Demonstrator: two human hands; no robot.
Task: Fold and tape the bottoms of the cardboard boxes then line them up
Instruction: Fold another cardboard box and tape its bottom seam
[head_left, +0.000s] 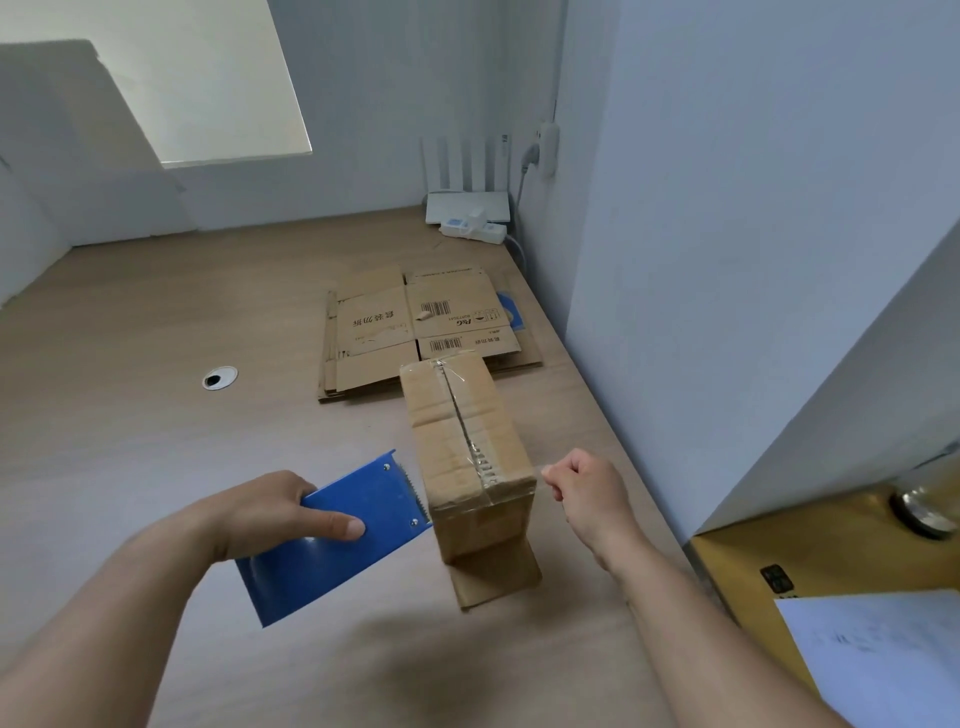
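Observation:
A narrow cardboard box (467, 447) stands bottom-up on the wooden table (156, 415), its folded flaps sealed by clear tape along the centre seam. My left hand (275, 512) grips a blue tape dispenser (337, 535), its toothed blade against the box's near left corner. My right hand (587, 493) is just right of the box, fingers curled and pinching what looks like the end of the clear tape. A stack of flattened cardboard boxes (415, 327) lies behind the standing box.
A white router (467, 205) and power strip (472, 228) sit at the table's far right corner by the wall. A cable hole (220, 377) is at the left. A yellow box (831, 561) with paper (883, 654) on it stands at the right.

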